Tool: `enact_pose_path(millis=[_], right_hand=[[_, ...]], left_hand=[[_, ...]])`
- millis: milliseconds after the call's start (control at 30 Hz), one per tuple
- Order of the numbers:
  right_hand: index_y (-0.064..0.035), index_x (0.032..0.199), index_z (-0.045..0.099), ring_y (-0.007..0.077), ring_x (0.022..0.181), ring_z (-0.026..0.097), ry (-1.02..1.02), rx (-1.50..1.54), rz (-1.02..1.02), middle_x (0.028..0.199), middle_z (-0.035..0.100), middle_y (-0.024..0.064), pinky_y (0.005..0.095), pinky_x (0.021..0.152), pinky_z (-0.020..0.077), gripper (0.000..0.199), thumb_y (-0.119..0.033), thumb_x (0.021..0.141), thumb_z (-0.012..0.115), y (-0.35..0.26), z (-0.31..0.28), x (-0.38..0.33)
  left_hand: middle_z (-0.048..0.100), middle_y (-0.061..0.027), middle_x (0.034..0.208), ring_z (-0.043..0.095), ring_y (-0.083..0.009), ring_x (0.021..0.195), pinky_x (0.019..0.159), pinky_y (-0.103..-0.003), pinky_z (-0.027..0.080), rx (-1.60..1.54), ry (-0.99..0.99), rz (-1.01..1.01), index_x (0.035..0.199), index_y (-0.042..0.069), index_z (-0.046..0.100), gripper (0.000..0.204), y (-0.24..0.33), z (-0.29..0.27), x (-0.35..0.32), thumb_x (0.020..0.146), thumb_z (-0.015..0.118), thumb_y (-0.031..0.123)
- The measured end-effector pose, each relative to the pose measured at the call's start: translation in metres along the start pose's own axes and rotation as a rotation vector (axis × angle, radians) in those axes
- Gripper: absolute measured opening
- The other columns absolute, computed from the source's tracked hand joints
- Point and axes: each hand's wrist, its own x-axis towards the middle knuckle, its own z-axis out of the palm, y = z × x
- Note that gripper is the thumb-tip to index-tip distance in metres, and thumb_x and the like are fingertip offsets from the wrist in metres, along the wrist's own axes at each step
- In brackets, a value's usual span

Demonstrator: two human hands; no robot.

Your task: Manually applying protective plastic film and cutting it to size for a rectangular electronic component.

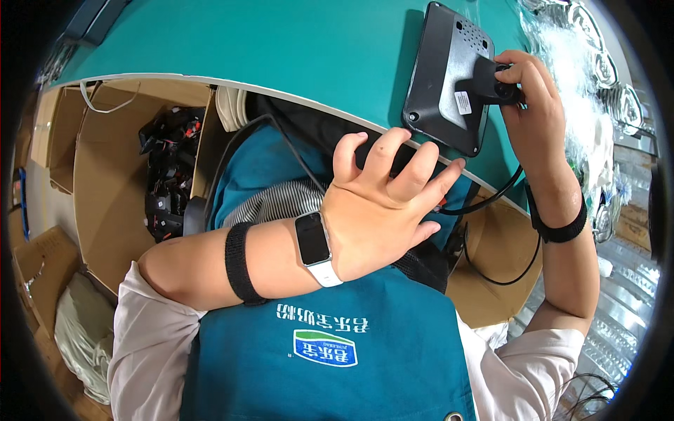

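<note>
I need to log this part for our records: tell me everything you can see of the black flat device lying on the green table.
The black device is a flat rectangular panel of matte plastic, lying back-up and slanted at the green table edge. Its back shows rounded corners, a grid of small holes, a white sticker and a raised central mount. The right hand grips that mount; the left hand hovers open below it.

Flat black plastic rectangular device (442, 81) lying back-up on the green bench (281, 49)

It sits far right, near the bench's edge, slightly tilted, with speaker holes, a small white label, and a black mount knob (491, 81) where a thin black cable (491, 200) trails off.
</note>
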Motion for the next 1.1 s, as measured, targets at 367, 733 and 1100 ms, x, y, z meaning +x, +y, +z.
enact_pose_path(millis=[367,733,1100], right_hand=[[-0.0013,0.095,0.054,0.0327,0.095,0.063,-0.044,0.062,0.060,0.109,0.062,0.0119,0.0341,0.077,0.0519,0.037,0.021,0.066,0.059,-0.002,0.003,-0.001],[-0.0020,0.097,0.054,0.0360,0.098,0.062,-0.075,0.077,0.070,0.109,0.062,0.0124,0.0364,0.080,0.0511,0.037,0.018,0.066,0.061,0.005,-0.002,0.002],[-0.0034,0.107,0.067,0.0219,0.080,0.069,-0.152,-0.081,0.634,0.086,0.071,0.0114,0.0331,0.073,0.0525,0.022,-0.012,0.088,0.062,0.088,-0.131,-0.021]], left_hand=[[0.036,-0.0055,0.130,0.031,-0.0307,0.124,0.101,-0.050,0.022,0.004,-0.006,-0.012,0.133,0.033,0.056,0.071,0.000,0.003,-0.002,0.067,0.080,0.044],[0.037,-0.0060,0.129,0.031,-0.0309,0.122,0.098,-0.049,0.025,-0.001,-0.016,0.013,0.134,0.032,0.056,0.073,-0.002,-0.002,0.002,0.066,0.080,0.046],[0.053,-0.0130,0.120,0.049,-0.0325,0.115,0.095,-0.046,0.035,-0.157,-0.419,0.288,0.133,0.006,0.054,0.084,-0.009,-0.114,0.058,0.062,0.082,0.041]])
